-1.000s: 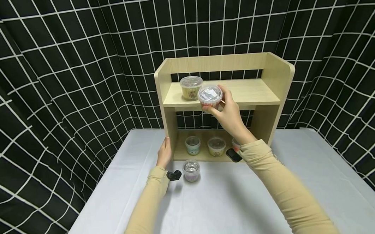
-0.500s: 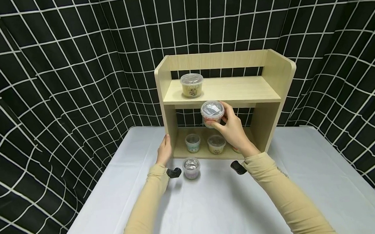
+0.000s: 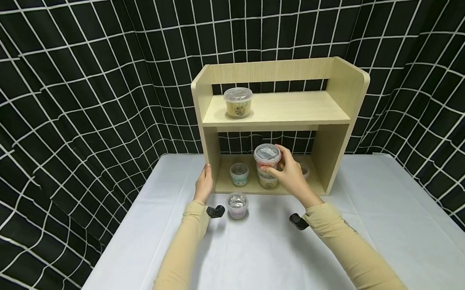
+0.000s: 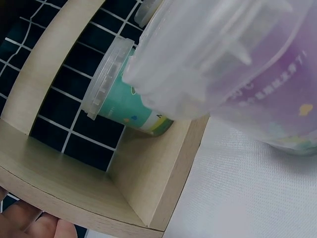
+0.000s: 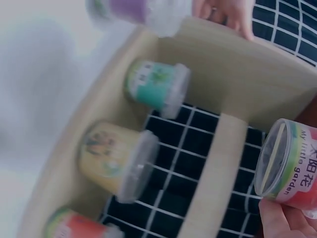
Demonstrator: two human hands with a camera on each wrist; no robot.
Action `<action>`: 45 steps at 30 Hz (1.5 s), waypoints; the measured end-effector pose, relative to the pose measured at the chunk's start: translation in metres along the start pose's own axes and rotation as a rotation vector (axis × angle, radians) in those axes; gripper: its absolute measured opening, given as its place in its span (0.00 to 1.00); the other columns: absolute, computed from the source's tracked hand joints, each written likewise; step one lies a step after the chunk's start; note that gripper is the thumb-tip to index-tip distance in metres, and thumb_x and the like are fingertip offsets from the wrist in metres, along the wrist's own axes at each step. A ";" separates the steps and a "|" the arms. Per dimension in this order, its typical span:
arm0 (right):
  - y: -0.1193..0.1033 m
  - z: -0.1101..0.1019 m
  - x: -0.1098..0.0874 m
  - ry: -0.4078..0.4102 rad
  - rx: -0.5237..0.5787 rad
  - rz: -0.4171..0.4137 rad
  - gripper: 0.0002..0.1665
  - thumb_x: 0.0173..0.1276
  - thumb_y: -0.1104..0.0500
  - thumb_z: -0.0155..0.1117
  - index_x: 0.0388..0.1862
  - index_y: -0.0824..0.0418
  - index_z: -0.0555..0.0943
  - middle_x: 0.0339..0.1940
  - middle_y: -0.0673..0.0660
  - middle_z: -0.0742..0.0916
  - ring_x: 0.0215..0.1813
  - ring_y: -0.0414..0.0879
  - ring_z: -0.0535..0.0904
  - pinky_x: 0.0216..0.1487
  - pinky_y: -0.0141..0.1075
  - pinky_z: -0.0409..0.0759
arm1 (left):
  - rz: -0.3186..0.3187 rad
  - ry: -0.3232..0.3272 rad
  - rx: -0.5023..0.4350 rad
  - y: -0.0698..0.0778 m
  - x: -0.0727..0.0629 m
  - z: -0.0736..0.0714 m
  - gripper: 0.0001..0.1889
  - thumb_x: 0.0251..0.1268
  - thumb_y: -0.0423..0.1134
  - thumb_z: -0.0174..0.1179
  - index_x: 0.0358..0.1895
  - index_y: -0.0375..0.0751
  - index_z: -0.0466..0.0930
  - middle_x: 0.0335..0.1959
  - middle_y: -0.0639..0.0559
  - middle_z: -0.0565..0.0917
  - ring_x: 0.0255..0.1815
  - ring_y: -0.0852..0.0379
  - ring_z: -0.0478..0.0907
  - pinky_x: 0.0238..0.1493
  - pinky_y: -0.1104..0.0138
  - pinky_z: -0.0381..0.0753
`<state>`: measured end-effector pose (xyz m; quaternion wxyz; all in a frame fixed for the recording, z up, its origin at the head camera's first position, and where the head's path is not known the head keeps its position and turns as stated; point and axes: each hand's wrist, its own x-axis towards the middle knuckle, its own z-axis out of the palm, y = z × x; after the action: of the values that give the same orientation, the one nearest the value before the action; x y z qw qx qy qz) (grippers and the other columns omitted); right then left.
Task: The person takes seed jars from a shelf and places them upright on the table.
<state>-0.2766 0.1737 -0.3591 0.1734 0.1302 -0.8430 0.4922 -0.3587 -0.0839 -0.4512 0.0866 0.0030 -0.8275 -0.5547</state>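
Observation:
A clear-lidded plastic cup with a red label (image 3: pixel 267 156) is pinched between the thumb and fingers of my right hand (image 3: pixel 291 172). It hangs in front of the shelf's lower bay, above a yellow cup (image 3: pixel 268 183); the right wrist view shows the two apart. My left hand (image 3: pixel 204 183) rests against the outer side of the shelf's left panel (image 4: pixel 74 203). Near that hand, a purple cup (image 3: pixel 237 206) stands on the table in front of the shelf. A teal cup (image 3: pixel 240 175) stands on the lower board, left of the yellow one.
Another red cup (image 5: pixel 79 225) stands at the right of the lower board, mostly hidden behind my right hand in the head view. A larger yellow cup (image 3: pixel 238 105) sits at the left of the upper board (image 3: pixel 293 106). Black gridded cloth (image 3: pixel 95 82) surrounds the white table (image 3: pixel 254 257).
My right hand has lowered the red-labelled cup from the upper board's height to just above the lower yellow cup. My left hand stays on the side panel.

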 end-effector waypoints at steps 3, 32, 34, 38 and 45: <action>0.009 0.003 -0.004 -0.005 -0.011 0.024 0.49 0.56 0.56 0.71 0.69 0.66 0.54 0.62 0.68 0.71 0.63 0.58 0.67 0.59 0.43 0.70 | -0.002 -0.004 -0.008 0.001 0.001 -0.001 0.35 0.71 0.64 0.27 0.71 0.44 0.56 0.69 0.45 0.61 0.68 0.42 0.55 0.67 0.54 0.53; 0.067 0.041 -0.046 -0.083 0.084 0.193 0.45 0.47 0.62 0.77 0.61 0.73 0.63 0.51 0.71 0.77 0.56 0.60 0.73 0.56 0.47 0.72 | 0.001 0.006 -0.005 -0.001 0.003 0.001 0.35 0.71 0.63 0.28 0.71 0.43 0.57 0.68 0.44 0.61 0.67 0.41 0.56 0.67 0.53 0.54; 0.069 0.042 -0.048 -0.095 0.074 0.205 0.45 0.48 0.62 0.77 0.61 0.72 0.63 0.51 0.71 0.78 0.56 0.60 0.73 0.57 0.47 0.72 | 0.005 0.012 0.003 -0.001 0.003 0.001 0.34 0.72 0.62 0.28 0.71 0.43 0.57 0.68 0.44 0.62 0.67 0.40 0.57 0.66 0.52 0.54; 0.075 0.045 -0.052 -0.117 0.063 0.225 0.44 0.49 0.62 0.76 0.61 0.71 0.62 0.51 0.71 0.78 0.56 0.60 0.73 0.57 0.47 0.71 | 0.008 0.016 0.015 -0.001 0.004 0.001 0.34 0.72 0.62 0.28 0.71 0.43 0.58 0.67 0.43 0.62 0.66 0.39 0.57 0.66 0.51 0.55; 0.079 0.049 -0.060 -0.147 0.042 0.225 0.41 0.48 0.62 0.77 0.58 0.69 0.64 0.49 0.68 0.79 0.55 0.60 0.74 0.57 0.48 0.71 | 0.013 0.015 0.019 -0.002 0.003 0.001 0.35 0.71 0.63 0.27 0.71 0.44 0.58 0.67 0.43 0.62 0.66 0.40 0.57 0.66 0.51 0.55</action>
<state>-0.2615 0.1722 -0.4687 0.0523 0.0742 -0.8523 0.5151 -0.3623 -0.0841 -0.4528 0.0965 0.0026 -0.8320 -0.5464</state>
